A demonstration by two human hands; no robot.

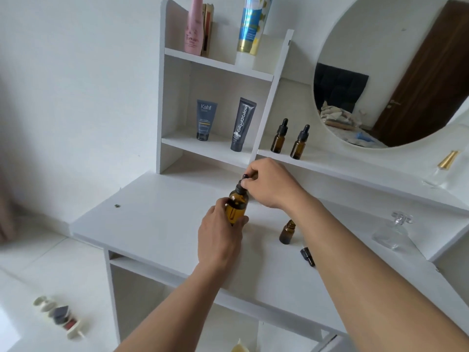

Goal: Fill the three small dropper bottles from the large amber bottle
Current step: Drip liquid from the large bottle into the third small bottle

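Left hand grips the large amber bottle by its body to steady it roughly upright over mid-surface. Right hand pinches its dropper cap from above, probably to unscrew or draw liquid. Open small bottle stands just right of the hands, ready for filling, with its loose cap nearer the front edge; two capped small bottles wait on the back shelf.
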